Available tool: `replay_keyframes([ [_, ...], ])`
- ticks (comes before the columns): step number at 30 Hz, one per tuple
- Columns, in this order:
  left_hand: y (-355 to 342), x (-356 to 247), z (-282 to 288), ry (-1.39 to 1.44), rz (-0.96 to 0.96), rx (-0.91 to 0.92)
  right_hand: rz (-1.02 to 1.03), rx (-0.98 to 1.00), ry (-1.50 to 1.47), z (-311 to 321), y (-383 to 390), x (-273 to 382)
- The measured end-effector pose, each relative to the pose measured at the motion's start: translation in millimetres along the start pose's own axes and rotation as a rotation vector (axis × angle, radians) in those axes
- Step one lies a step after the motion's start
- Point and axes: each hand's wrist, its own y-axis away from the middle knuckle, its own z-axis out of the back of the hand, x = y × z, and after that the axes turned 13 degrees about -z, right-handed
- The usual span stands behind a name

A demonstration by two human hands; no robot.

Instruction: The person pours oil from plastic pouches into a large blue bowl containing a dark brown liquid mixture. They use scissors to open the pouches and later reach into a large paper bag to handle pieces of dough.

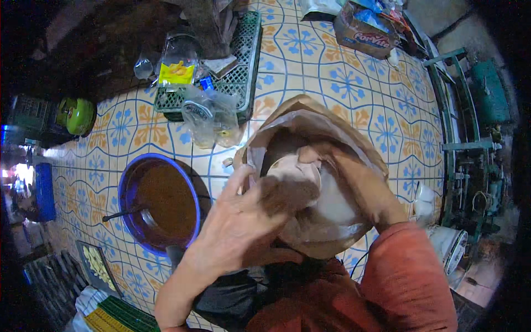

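A large brown paper sack with a whitish inner liner stands open in front of me, and white powder lies inside it. My right hand reaches down into the sack, its fingers closed on the rim of a round, pale scoop-like container that holds white powder. My left hand is at the sack's left, near edge. Its thumb side is against the rim of the sack, and its other fingers stretch in front of the container, dark with shadow. What those fingers grip is hidden.
On the patterned tile floor at left stands a blue-rimmed tub of brown contents with a black-handled utensil. A green crate, plastic bags and a cardboard box lie beyond. Green metal framing stands at right.
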Motion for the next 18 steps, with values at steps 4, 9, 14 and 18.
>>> replay_keyframes([
  [4, 7, -3, -17, 0.016, 0.084, 0.159, 0.028, -0.004, -0.009, 2, 0, 4],
  [9, 14, -4, -17, -0.052, 0.062, 0.185, 0.035, -0.028, -0.017, 3, 6, 3],
  [14, 16, -12, -12, -0.119, 0.108, 0.269, 0.055, -0.046, -0.028, 9, 7, 6],
  [18, 14, -19, -21, -0.209, 0.130, 0.248, 0.077, -0.058, -0.037, 23, 11, 11],
])
